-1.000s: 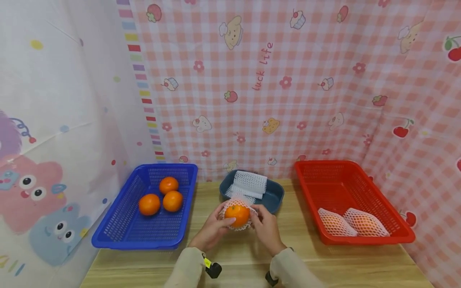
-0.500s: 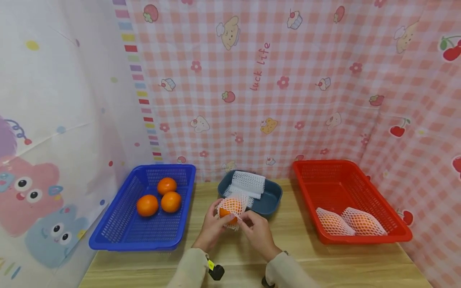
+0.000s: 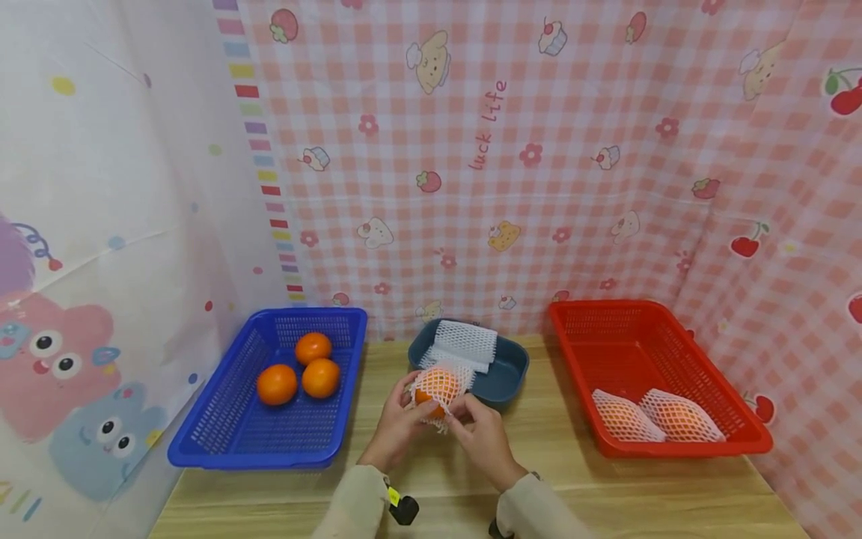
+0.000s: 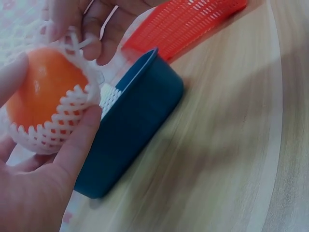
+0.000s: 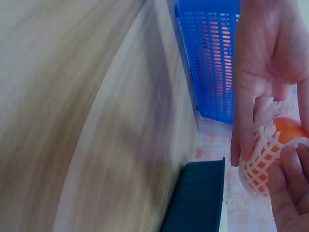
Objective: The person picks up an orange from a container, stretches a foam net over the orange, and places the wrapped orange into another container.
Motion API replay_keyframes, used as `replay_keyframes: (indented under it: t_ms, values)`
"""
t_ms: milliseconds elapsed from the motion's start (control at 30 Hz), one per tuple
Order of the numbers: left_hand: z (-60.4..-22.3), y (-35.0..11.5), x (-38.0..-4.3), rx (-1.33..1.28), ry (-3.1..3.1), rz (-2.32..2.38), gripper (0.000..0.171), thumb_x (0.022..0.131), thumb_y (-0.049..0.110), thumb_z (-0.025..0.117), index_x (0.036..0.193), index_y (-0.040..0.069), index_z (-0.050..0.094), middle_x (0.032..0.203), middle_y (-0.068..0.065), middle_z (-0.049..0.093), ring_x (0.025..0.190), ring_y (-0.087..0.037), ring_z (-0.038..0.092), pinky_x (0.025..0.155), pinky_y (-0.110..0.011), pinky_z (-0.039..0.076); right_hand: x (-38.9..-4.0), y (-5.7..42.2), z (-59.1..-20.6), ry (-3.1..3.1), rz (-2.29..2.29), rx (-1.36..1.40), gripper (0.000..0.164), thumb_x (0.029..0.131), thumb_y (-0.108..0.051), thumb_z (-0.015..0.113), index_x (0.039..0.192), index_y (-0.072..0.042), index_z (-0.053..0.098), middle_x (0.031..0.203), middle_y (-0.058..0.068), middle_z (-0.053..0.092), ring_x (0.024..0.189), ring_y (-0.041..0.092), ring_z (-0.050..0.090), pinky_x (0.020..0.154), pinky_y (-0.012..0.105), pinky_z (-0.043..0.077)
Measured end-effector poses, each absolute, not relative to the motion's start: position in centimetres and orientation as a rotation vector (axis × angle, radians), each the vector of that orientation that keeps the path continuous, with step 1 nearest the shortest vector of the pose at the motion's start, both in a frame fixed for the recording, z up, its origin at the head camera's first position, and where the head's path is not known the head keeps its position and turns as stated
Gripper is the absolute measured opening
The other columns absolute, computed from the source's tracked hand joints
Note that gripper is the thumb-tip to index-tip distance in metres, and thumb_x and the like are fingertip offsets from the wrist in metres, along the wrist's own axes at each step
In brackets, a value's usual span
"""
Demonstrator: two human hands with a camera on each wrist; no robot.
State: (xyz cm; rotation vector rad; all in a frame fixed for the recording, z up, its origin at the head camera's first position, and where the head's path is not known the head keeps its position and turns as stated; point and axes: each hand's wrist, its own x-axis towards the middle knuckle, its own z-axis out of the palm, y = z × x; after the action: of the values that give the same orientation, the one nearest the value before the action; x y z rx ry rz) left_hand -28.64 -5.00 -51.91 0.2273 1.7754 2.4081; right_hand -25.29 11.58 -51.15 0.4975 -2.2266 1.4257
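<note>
An orange [image 3: 432, 404] sits partly inside a white foam net sleeve [image 3: 439, 380], held up in front of the dark teal tray. My left hand [image 3: 393, 428] grips the orange and net from the left, fingers curled round them. From the other side my right hand [image 3: 486, 440] pinches the net's edge between thumb and fingers. In the left wrist view, bare peel of the orange [image 4: 46, 82] shows between two stretched edges of the net [image 4: 72, 113]. The right wrist view shows the net [image 5: 263, 162] over the side of the fruit.
Behind the hands, the teal tray [image 3: 517, 374] holds flat white foam nets [image 3: 468, 344]. At left stands a blue basket [image 3: 259, 442] with three bare oranges [image 3: 320, 378]. A red basket [image 3: 626, 359] at right holds two netted oranges [image 3: 682, 419]. A patterned cloth [image 3: 431, 209] hangs behind.
The right hand has pulled the net further across the front of the orange, covering its upper part. Over the last half second both hands have barely moved.
</note>
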Motion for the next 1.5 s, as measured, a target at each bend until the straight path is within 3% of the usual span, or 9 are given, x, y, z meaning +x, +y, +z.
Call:
replay_keyframes:
  t_ms: [233, 433, 533, 667, 833, 1000, 1200, 1367, 1500]
  values:
    - [-52.1, -5.1, -28.6, 0.204, 1.831, 2.43, 0.064, 0.088, -0.003, 0.062, 0.144, 0.005, 0.032, 0.121, -0.023, 0.052, 0.093, -0.022, 0.063, 0.075, -0.037, 0.056, -25.0, 11.3, -51.1, -2.272, 1.458, 0.58, 0.018, 0.082, -0.001, 0.076, 0.087, -0.014, 0.065, 0.079, -0.01, 0.064, 0.073, 0.007, 0.061, 0.066, 0.027, 0.054]
    - [-51.9, -5.6, -28.6, 0.254, 1.9, 2.335, 0.063, 0.085, -0.005, 0.063, 0.14, 0.005, 0.035, 0.119, -0.024, 0.054, 0.093, -0.024, 0.063, 0.076, -0.045, 0.055, -25.7, 13.1, -50.7, -2.187, 1.185, 0.752, 0.018, 0.08, 0.0, 0.075, 0.091, -0.011, 0.067, 0.088, -0.004, 0.064, 0.08, 0.012, 0.058, 0.068, 0.029, 0.051]
    - [-51.7, -5.8, -28.6, 0.277, 1.969, 2.252, 0.062, 0.084, -0.004, 0.065, 0.138, 0.005, 0.037, 0.119, -0.024, 0.055, 0.094, -0.025, 0.063, 0.076, -0.046, 0.055, -26.3, 14.2, -50.0, -2.174, 0.922, 0.819, 0.035, 0.072, -0.001, 0.078, 0.104, -0.008, 0.066, 0.108, 0.006, 0.062, 0.101, 0.023, 0.055, 0.084, 0.04, 0.048]
    - [-51.3, -5.9, -28.5, 0.328, 2.055, 2.128, 0.062, 0.082, -0.002, 0.067, 0.137, 0.005, 0.039, 0.119, -0.025, 0.057, 0.094, -0.027, 0.063, 0.075, -0.043, 0.056, -27.0, 15.0, -49.1, -2.323, 0.625, 0.998, 0.077, 0.067, -0.018, 0.088, 0.135, -0.011, 0.052, 0.144, 0.014, 0.043, 0.133, 0.033, 0.036, 0.102, 0.054, 0.037]
    - [-51.0, -5.7, -28.1, 0.433, 2.065, 2.027, 0.062, 0.082, 0.001, 0.069, 0.136, 0.006, 0.04, 0.119, -0.021, 0.058, 0.096, -0.026, 0.062, 0.075, -0.038, 0.055, -27.8, 15.4, -49.0, -2.426, 0.427, 1.203, 0.101, 0.064, -0.033, 0.091, 0.149, -0.017, 0.038, 0.155, 0.012, 0.029, 0.142, 0.034, 0.024, 0.108, 0.053, 0.031]
    - [-50.8, -5.3, -27.5, 0.514, 2.045, 2.005, 0.063, 0.082, 0.001, 0.068, 0.137, 0.006, 0.039, 0.12, -0.02, 0.057, 0.098, -0.024, 0.061, 0.076, -0.036, 0.055, -27.9, 15.5, -49.4, -2.455, 0.348, 1.239, 0.103, 0.066, -0.038, 0.089, 0.151, -0.018, 0.035, 0.154, 0.013, 0.031, 0.14, 0.035, 0.027, 0.106, 0.05, 0.035]
    - [-50.3, -5.2, -27.1, 0.493, 2.031, 1.984, 0.064, 0.084, 0.004, 0.068, 0.14, 0.008, 0.037, 0.124, -0.019, 0.054, 0.099, -0.024, 0.06, 0.075, -0.038, 0.055, -27.6, 15.5, -49.6, -2.499, 0.463, 1.24, 0.096, 0.066, -0.024, 0.091, 0.147, -0.017, 0.039, 0.148, 0.016, 0.037, 0.131, 0.033, 0.04, 0.099, 0.048, 0.044]
    - [-50.2, -5.8, -27.5, 0.46, 2.052, 1.996, 0.069, 0.087, 0.01, 0.07, 0.146, 0.007, 0.033, 0.137, -0.024, 0.045, 0.109, -0.034, 0.058, 0.081, -0.042, 0.054, -27.6, 15.8, -50.2, -2.532, 0.511, 1.158, 0.089, 0.068, -0.021, 0.089, 0.143, -0.018, 0.041, 0.144, 0.014, 0.04, 0.127, 0.03, 0.043, 0.097, 0.046, 0.046]
    - [-49.5, -7.0, -28.1, 0.417, 2.145, 2.123, 0.061, 0.089, 0.007, 0.068, 0.142, 0.001, 0.039, 0.137, -0.026, 0.046, 0.113, -0.042, 0.055, 0.085, -0.042, 0.053, -27.7, 16.8, -50.9, -2.533, 0.569, 1.091, 0.086, 0.068, -0.021, 0.089, 0.141, -0.015, 0.044, 0.143, 0.015, 0.041, 0.126, 0.03, 0.044, 0.095, 0.046, 0.047]
